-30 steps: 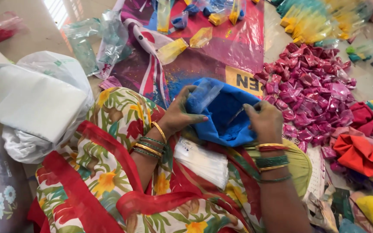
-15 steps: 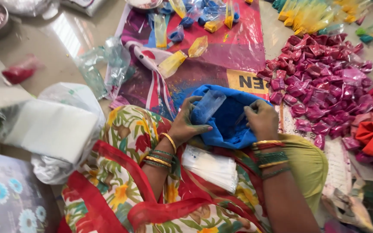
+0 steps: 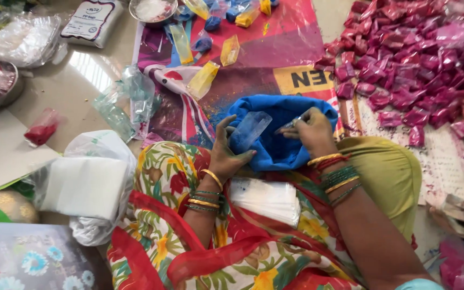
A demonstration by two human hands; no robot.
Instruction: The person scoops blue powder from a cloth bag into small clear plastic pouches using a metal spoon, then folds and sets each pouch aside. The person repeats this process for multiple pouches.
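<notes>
Head view: left hand [image 3: 227, 152] pinching a small clear packet [image 3: 249, 130] over the blue bag [image 3: 280, 134] on the lap. Right hand [image 3: 311, 129], fingers pressed together on something thin (too small to tell). Pink packets [image 3: 404, 70] far right on the floor.

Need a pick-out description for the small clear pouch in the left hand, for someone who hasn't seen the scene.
Find the bright blue heap of powder in its bag at the middle of the floor mat, just ahead of the person's lap. The left hand holds a small clear plastic pouch against its left side. Unlike the pink packets at right and the yellow packets further up, it looks clear and unfilled.
</notes>
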